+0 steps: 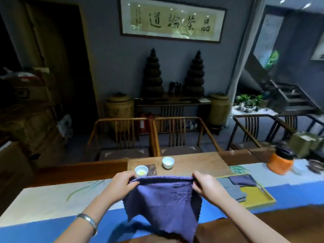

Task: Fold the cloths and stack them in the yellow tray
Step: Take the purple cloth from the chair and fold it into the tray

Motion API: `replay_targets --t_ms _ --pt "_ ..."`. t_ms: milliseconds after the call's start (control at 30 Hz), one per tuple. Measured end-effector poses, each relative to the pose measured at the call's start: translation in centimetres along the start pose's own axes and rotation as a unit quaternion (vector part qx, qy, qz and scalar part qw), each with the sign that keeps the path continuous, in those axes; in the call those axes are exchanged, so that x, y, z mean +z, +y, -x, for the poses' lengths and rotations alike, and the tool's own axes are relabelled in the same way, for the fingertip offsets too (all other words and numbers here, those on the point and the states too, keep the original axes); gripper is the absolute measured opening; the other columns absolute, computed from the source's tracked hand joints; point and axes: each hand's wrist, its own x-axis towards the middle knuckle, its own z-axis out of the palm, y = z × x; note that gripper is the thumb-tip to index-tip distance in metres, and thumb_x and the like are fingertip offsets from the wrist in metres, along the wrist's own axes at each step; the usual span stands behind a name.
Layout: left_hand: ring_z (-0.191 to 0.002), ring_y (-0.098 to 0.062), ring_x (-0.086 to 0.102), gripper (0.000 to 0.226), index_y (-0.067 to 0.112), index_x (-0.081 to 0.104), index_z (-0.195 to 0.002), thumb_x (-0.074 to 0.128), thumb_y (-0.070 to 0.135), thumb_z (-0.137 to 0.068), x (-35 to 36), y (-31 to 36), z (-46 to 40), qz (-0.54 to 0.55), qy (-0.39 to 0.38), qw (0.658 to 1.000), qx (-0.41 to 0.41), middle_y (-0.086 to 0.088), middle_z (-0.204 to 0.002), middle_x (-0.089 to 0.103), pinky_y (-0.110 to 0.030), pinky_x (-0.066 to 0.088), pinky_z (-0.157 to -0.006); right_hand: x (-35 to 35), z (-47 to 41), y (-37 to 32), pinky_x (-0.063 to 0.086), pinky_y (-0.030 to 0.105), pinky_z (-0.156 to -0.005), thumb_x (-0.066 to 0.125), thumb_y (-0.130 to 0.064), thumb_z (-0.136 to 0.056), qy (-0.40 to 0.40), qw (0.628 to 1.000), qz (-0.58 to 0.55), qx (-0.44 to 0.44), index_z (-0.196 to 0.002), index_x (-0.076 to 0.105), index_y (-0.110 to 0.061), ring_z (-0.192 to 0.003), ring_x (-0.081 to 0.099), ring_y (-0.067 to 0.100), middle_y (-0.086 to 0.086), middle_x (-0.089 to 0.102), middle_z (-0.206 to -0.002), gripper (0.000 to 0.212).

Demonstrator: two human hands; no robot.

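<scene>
A purple cloth [164,206] with an embroidered motif hangs above the table, stretched by its top edge. My left hand [121,185] pinches the top left corner and my right hand [206,185] pinches the top right corner. The lower part of the cloth droops down to the table's front. To the right lies the yellow tray [254,195], holding a folded grey cloth [231,189] and a folded purple cloth [242,180] partly on top of it.
Two small white teacups [141,170] [168,162] stand on a wooden board just beyond the cloth. An orange jar [280,163] with a dark lid sits at the far right. Wooden chairs [177,135] line the table's far side.
</scene>
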Motion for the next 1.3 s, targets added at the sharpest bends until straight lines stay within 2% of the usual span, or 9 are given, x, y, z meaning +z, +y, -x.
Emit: replay_targets --t_ms 100,233,333,667,867,1033,1167,1233,1300 --pt "-0.072 -0.015 0.056 0.015 0.021 0.060 -0.073 0.063 0.027 -0.086 3.0 2.5 -2.9 0.011 0.009 1.000 -0.015 0.003 -0.074 0.064 -0.028 0.038 -0.063 -1.4 -1.1 4.8 0.042 0.042 -0.065 0.050 -0.023 -0.091 0.007 1.000 -0.005 0.005 -0.085 0.036 -0.014 -0.081 0.057 0.039 0.021 0.062 -0.084 0.018" --pt "-0.065 -0.010 0.048 0.027 0.033 0.048 -0.064 0.060 0.030 -0.088 5.7 4.3 -4.7 0.018 0.006 0.999 -0.029 0.010 -0.065 0.053 -0.023 0.033 -0.056 -2.2 -2.2 9.0 0.042 0.039 -0.065 0.049 -0.023 -0.092 -0.001 1.000 -0.004 0.003 -0.085 0.037 -0.016 -0.078 0.057 0.034 0.008 0.052 -0.074 0.016" --pt "-0.068 -0.005 0.051 0.029 0.038 0.047 -0.063 0.057 0.033 -0.090 6.3 4.9 -5.9 0.014 -0.003 0.999 -0.037 0.014 -0.067 0.054 -0.019 0.031 -0.056 -2.3 -3.5 10.8 0.041 0.038 -0.065 0.049 -0.023 -0.092 -0.009 1.000 -0.008 -0.009 -0.087 0.040 -0.015 -0.079 0.059 0.033 0.008 0.058 -0.076 0.013" --pt "-0.067 -0.006 0.054 0.027 0.030 0.052 -0.064 0.062 0.031 -0.089 5.2 3.5 -11.7 0.013 0.020 0.999 -0.030 0.009 -0.066 0.059 -0.023 0.038 -0.058 -2.0 -8.3 12.6 0.038 0.034 -0.064 0.054 -0.028 -0.092 0.000 1.000 -0.029 -0.003 -0.089 0.042 -0.021 -0.082 0.061 0.028 0.005 0.067 -0.084 0.014" --pt "-0.063 -0.003 0.053 0.028 0.034 0.052 -0.061 0.065 0.034 -0.087 5.0 2.1 -12.7 0.042 0.020 0.999 -0.015 0.012 -0.063 0.058 -0.015 0.033 -0.055 -2.1 -9.7 12.8 0.040 0.036 -0.063 0.059 -0.028 -0.090 0.029 0.998 -0.055 -0.003 -0.092 0.055 -0.010 -0.070 0.054 0.023 0.000 0.058 -0.071 0.018" --pt "-0.056 -0.005 0.041 0.031 0.029 0.051 -0.060 0.067 0.036 -0.086 7.8 0.1 -9.3 0.095 -0.049 0.994 -0.029 0.012 -0.056 0.047 -0.020 0.030 -0.054 -0.1 -6.9 13.8 0.038 0.031 -0.058 0.060 -0.030 -0.090 -0.057 0.996 -0.066 -0.034 -0.091 0.058 -0.017 -0.064 0.056 0.015 -0.002 0.062 -0.068 0.013" --pt "-0.053 -0.005 0.039 0.035 0.022 0.047 -0.059 0.066 0.038 -0.084 11.7 -1.6 -4.9 0.113 -0.139 0.983 -0.048 0.010 -0.055 0.044 -0.021 0.027 -0.053 3.4 -3.3 15.2 0.031 0.021 -0.053 0.061 -0.035 -0.090 -0.145 0.985 -0.079 -0.052 -0.085 0.058 -0.023 -0.052 0.047 0.006 -0.005 0.050 -0.054 0.013" --pt "-0.051 -0.005 0.034 0.039 0.029 0.042 -0.055 0.067 0.036 -0.084 13.9 -2.2 -2.7 0.116 -0.163 0.978 -0.064 0.011 -0.052 0.038 -0.020 0.024 -0.050 5.6 -1.7 16.0 0.036 0.027 -0.057 0.059 -0.038 -0.090 -0.207 0.973 -0.078 -0.061 -0.078 0.050 -0.034 -0.056 0.049 0.010 -0.002 0.054 -0.059 0.016" --pt "-0.051 -0.006 0.032 0.042 0.028 0.039 -0.054 0.068 0.036 -0.083 16.2 -2.8 -0.8 0.115 -0.187 0.972 -0.085 0.009 -0.052 0.035 -0.020 0.024 -0.050 7.7 -0.1 16.6 0.034 0.024 -0.057 0.058 -0.040 -0.090 -0.257 0.961 -0.078 -0.060 -0.072 0.041 -0.039 -0.057 0.046 0.004 -0.007 0.051 -0.062 0.025"
